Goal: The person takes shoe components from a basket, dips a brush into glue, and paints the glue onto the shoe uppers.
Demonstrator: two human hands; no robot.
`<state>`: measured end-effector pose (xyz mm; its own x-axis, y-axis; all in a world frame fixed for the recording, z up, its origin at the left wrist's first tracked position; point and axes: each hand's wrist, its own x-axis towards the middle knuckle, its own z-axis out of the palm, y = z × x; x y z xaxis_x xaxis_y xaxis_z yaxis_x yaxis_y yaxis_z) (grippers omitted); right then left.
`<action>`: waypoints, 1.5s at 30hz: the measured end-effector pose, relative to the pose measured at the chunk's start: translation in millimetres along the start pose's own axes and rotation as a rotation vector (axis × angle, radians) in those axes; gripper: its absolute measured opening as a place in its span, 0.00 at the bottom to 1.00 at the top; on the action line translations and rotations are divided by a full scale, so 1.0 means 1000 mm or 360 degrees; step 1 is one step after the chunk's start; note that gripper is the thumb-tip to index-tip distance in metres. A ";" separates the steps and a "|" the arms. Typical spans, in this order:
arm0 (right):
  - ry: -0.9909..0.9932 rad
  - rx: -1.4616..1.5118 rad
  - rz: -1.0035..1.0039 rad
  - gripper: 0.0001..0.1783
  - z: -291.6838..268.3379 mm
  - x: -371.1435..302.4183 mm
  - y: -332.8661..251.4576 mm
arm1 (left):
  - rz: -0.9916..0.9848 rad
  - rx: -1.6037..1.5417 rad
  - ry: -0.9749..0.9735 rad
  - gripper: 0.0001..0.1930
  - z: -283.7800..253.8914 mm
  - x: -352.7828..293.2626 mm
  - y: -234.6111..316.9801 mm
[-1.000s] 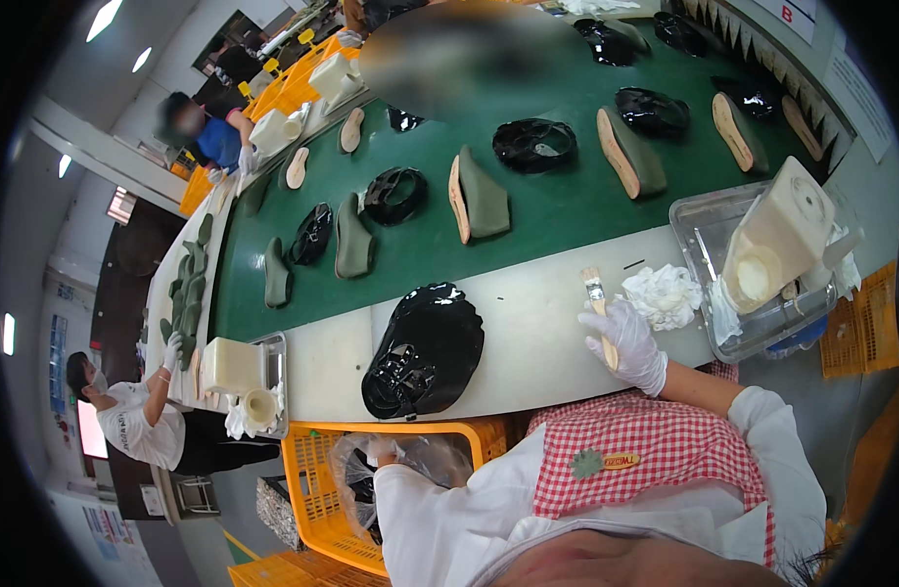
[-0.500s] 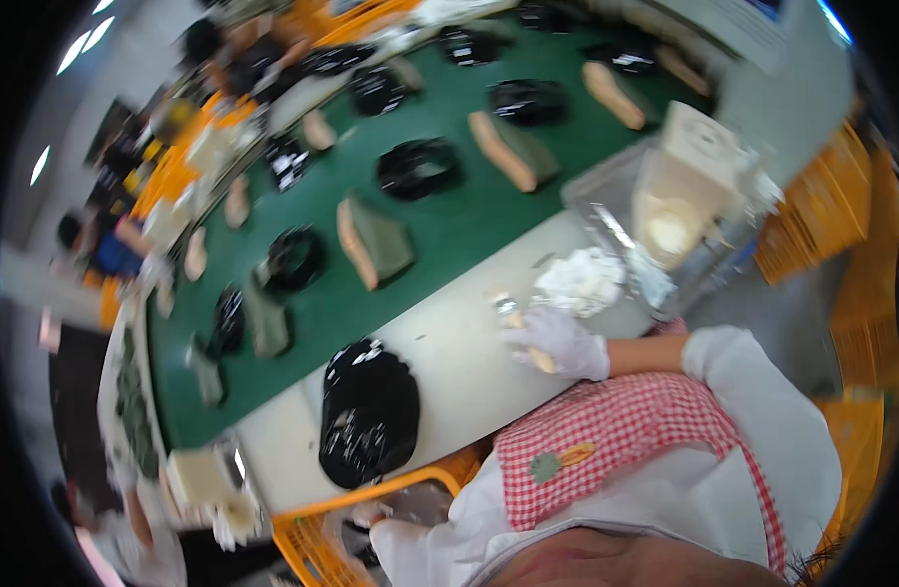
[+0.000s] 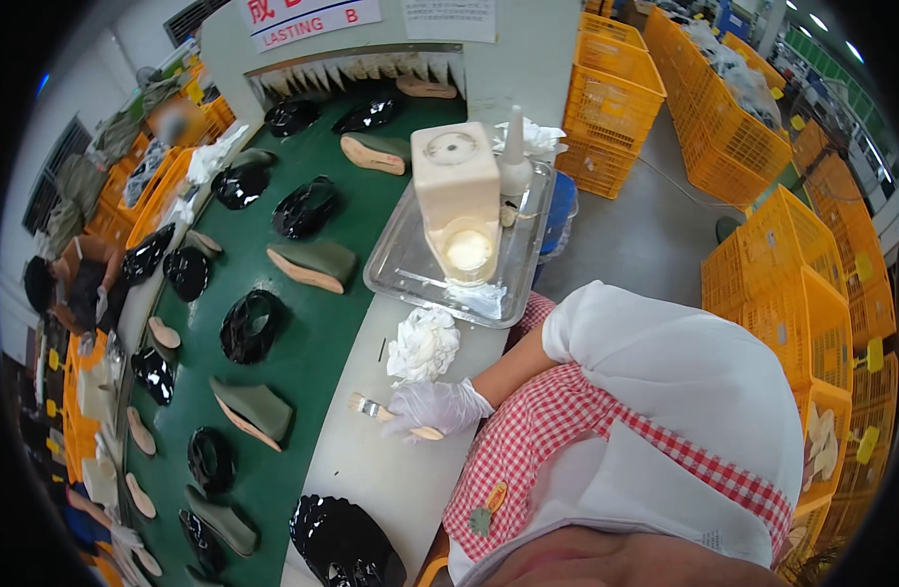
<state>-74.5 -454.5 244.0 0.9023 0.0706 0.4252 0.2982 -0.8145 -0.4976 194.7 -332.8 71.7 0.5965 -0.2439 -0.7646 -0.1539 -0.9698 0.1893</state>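
Note:
My right hand point(image 3: 439, 405), in a thin white glove, is closed around a small paintbrush point(image 3: 371, 407) with a pale wooden handle. The bristles point left, a little above the white work ledge point(image 3: 363, 452). Beside the hand lies a crumpled white cloth point(image 3: 424, 344). A glossy black shoe upper point(image 3: 344, 538) rests farther down the ledge, cut off by the lower edge. Beyond the cloth, a metal tray point(image 3: 395, 269) bears a cream dispenser point(image 3: 456, 181) with pale liquid in its open cup and a white nozzle bottle point(image 3: 514, 161). My left hand is out of view.
Along the ledge runs a green conveyor belt point(image 3: 307, 338) carrying black uppers and green shoe lasts point(image 3: 258, 409) with tan soles. Stacked orange crates point(image 3: 614, 98) stand beyond the tray and at right point(image 3: 787, 245). A co-worker point(image 3: 77, 284) is across the belt.
My view has swung right and up, showing the belt's far opening and the crates. My right hand still holds the brush. My left forearm, low by an orange crate before, has left view.

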 end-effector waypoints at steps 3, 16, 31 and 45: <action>0.0071 0.0072 -0.0093 0.20 0.005 -0.003 0.005 | 0.0020 0.0008 -0.0051 0.26 -0.003 -0.006 0.024; 0.0274 0.0097 -0.0209 0.21 0.011 -0.005 0.005 | -0.0138 -0.0080 -0.0176 0.25 -0.037 -0.043 0.050; 0.0107 0.0162 -0.0093 0.18 0.004 0.000 0.001 | -0.0634 -0.0568 -0.0270 0.24 -0.063 -0.098 -0.058; 0.0261 0.0259 -0.0169 0.20 -0.021 -0.001 -0.009 | -0.1214 -0.2456 0.0270 0.20 0.231 -0.489 -0.410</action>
<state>-84.7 -459.0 263.6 0.8048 0.0457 0.5918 0.4466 -0.7032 -0.5532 -215.5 184.8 226.0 0.2555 0.3358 -0.9066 0.9552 0.0569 0.2903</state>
